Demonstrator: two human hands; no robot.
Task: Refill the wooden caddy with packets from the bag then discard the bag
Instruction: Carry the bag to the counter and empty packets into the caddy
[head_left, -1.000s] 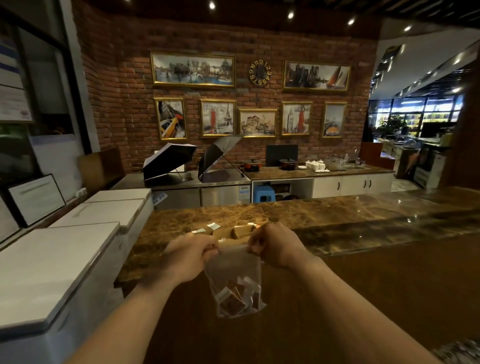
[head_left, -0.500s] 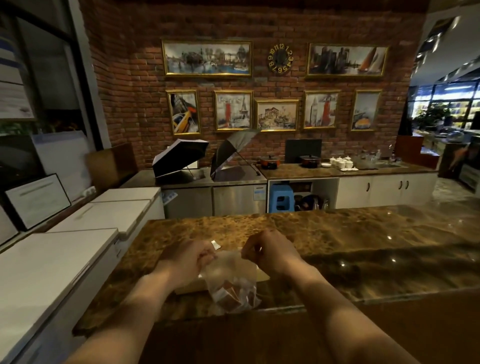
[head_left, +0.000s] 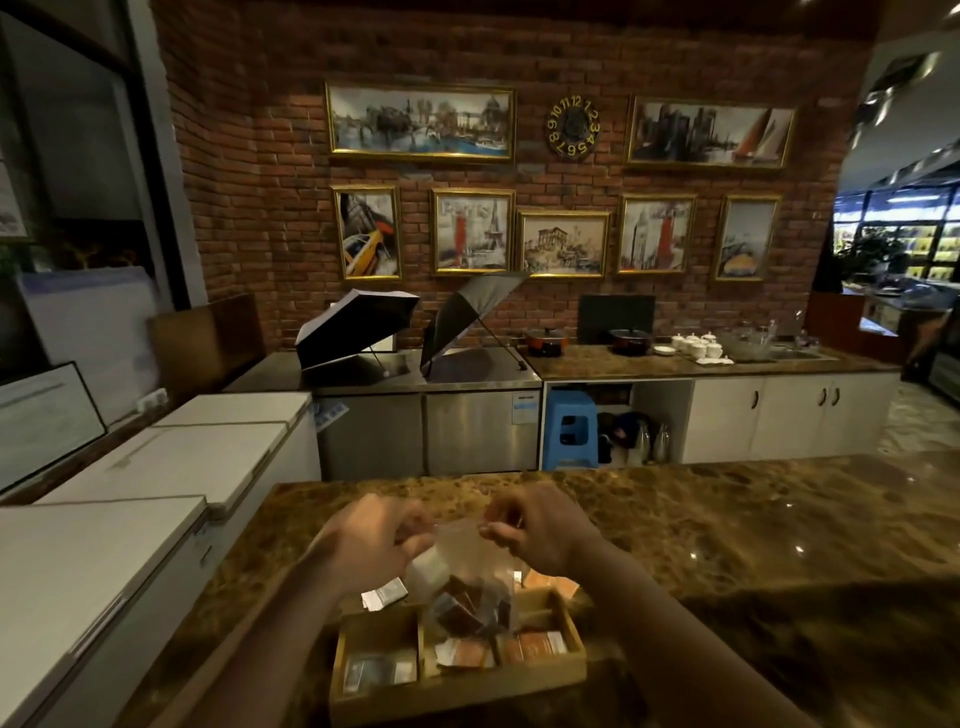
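A clear plastic bag (head_left: 470, 582) with brown packets in its bottom hangs over the wooden caddy (head_left: 457, 691). My left hand (head_left: 371, 540) pinches the bag's top left edge and my right hand (head_left: 540, 527) pinches its top right edge. The caddy sits on the brown marble counter (head_left: 727, 530) right under my hands. Its compartments hold grey, white and orange packets (head_left: 535, 647). A few white packets (head_left: 384, 595) stick up at the caddy's back left, partly behind the bag.
White chest freezers (head_left: 130, 509) run along the left of the counter. Behind the counter stand steel fridges with two open umbrellas (head_left: 358, 327), a blue stool (head_left: 569, 428), and a back counter with pots and cups.
My view has come closer and tipped down, so the caddy now shows fully below the bag. Both hands still hold the bag's top, now above the caddy rather than in front of the counter.
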